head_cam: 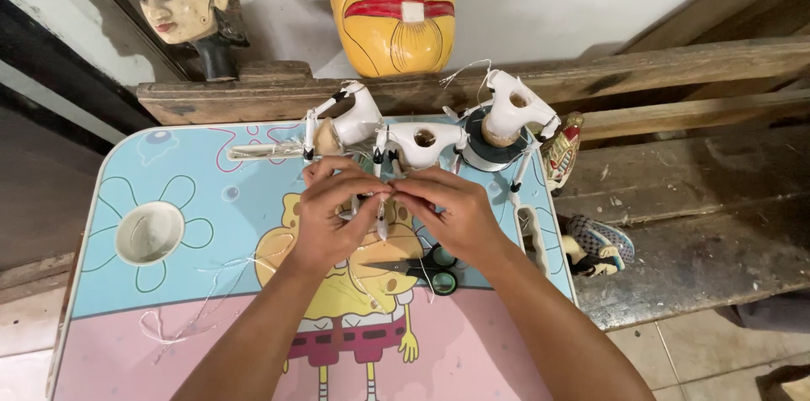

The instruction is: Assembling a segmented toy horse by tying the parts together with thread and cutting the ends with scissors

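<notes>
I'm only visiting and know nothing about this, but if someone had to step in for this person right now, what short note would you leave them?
Left hand and right hand: fingertips meet over a small white piece with thin string, each in a pinch grip; exactly what each holds is hidden.
White wooden animal bodies: one at the table's far edge, one just beyond the hands, a third on a spool.
Scissors lie below the right hand; loose string trails at the left.
Done: three bodies carry strung legs. Left: the piece in hand.

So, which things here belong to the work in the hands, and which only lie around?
In use:
left hand
right hand
small white piece
white string
white horse bodies
scissors

Lying about:
yellow mask
carved head
cup hole
</notes>
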